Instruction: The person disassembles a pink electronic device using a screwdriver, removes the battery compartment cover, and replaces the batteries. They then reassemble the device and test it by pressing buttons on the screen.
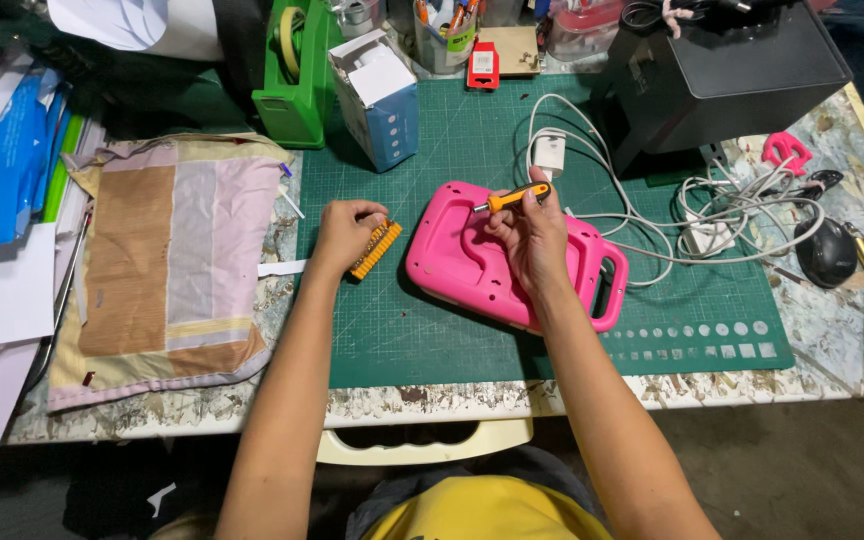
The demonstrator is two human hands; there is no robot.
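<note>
Hands, two: left hand (pixel 345 232) gripping one orange bit rack (pixel 376 249), right hand (pixel 530 235) one screwdriver (pixel 512 197).

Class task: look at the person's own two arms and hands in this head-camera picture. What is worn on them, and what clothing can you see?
Both forearms are bare: no sleeves reach them. The left hand and right hand wear no gloves, and no watch or bracelet shows at either wrist. Below, at the frame's bottom edge, a yellow garment is visible.

Pink casing (pixel 472 262), orange-and-black screwdriver (pixel 514 197), orange bit holder (pixel 376 249), green gridded cutting mat (pixel 452 330), white cables (pixel 692 215), green tape dispenser (pixel 292 85), pink-and-brown patchwork cloth (pixel 167 265), black box (pixel 732 70).
</note>
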